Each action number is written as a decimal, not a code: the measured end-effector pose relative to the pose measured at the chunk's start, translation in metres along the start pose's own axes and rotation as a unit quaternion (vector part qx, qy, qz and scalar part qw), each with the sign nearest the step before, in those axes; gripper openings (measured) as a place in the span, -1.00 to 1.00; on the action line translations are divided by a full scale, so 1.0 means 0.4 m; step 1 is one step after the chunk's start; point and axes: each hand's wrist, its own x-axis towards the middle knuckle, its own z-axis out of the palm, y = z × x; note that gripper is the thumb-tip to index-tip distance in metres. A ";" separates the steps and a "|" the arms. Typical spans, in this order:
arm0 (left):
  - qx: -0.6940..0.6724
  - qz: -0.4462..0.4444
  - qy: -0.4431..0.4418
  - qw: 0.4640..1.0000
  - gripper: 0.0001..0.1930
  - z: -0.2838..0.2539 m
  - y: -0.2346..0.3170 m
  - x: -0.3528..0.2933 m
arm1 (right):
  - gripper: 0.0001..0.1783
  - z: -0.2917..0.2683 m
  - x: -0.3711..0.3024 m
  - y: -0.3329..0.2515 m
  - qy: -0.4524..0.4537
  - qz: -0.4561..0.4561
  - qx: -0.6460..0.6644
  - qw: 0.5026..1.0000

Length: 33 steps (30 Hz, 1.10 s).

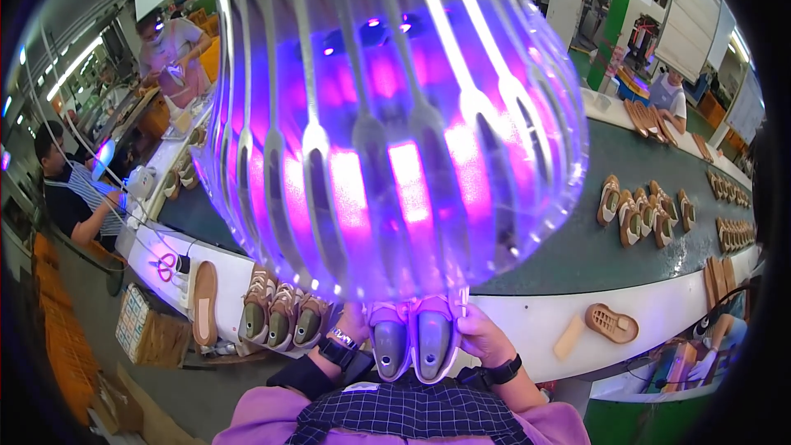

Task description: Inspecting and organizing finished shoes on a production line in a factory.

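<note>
Shoe (432, 339) is grasped by the right hand (484, 338), presumably for steadiness beside its mate (390, 344); left hand (353, 320) finger closure cannot be told.

Reaching forward with both arms (560, 423) bent and spread to the sides. Holding left hand (353, 321) and right hand (483, 336) up in front of the torso (404, 416), near each other and about level. Angling left forearm (301, 374) inward; showing too little of the left fingers to judge their closure. Curling right fingers (470, 324) inward in a grip, slanting bare right forearm (521, 396) up from the lower right.
</note>
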 end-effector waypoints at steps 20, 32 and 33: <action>0.055 0.187 0.048 0.980 -0.43 0.145 0.028 0.050 | -0.31 -0.028 0.033 -0.079 0.172 -0.220 0.102 0.955; 0.071 0.220 0.110 0.967 -0.54 0.094 -0.011 0.079 | -0.60 -0.075 0.010 0.001 0.272 -0.213 0.101 0.933; 0.067 0.214 0.105 0.969 -0.54 0.092 -0.007 0.079 | -0.60 -0.069 0.012 0.004 0.272 -0.213 0.101 0.933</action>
